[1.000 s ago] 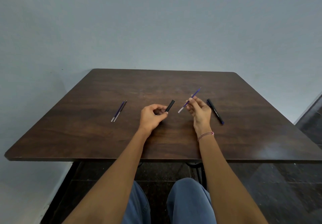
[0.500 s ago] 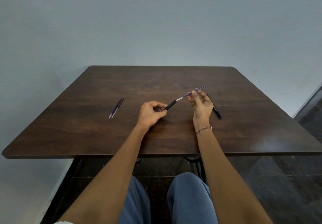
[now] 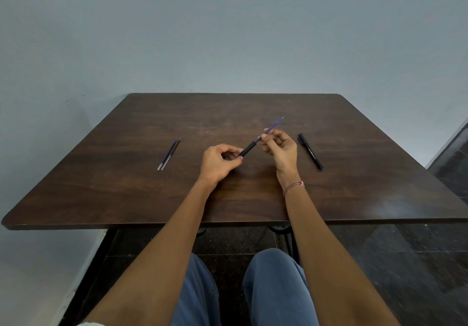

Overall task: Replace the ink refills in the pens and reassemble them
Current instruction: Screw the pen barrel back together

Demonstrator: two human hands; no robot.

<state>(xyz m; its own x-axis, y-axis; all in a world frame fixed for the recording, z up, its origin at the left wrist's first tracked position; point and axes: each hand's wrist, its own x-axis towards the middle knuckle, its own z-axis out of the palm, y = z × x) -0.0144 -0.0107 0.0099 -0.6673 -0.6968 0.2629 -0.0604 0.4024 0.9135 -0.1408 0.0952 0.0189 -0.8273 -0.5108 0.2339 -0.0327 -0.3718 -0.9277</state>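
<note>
My left hand (image 3: 217,162) grips a short black pen barrel (image 3: 248,149) just above the dark wooden table (image 3: 126,186). A thin blue ink refill (image 3: 274,125) is pinched in my right hand (image 3: 281,148); its lower end sits inside the barrel's open mouth and its tip points up and to the right. Two more refills (image 3: 169,154), one blue and one dark, lie side by side on the table to the left. A whole black pen (image 3: 310,151) lies on the table to the right of my right hand.
The table's far edge meets a plain grey-blue wall. Its near edge is just above my knees. A dark tiled floor shows to the right and under the table.
The refill's pale end, clear of the barrel a second ago, has slid into it. My right hand has moved closer to my left hand.
</note>
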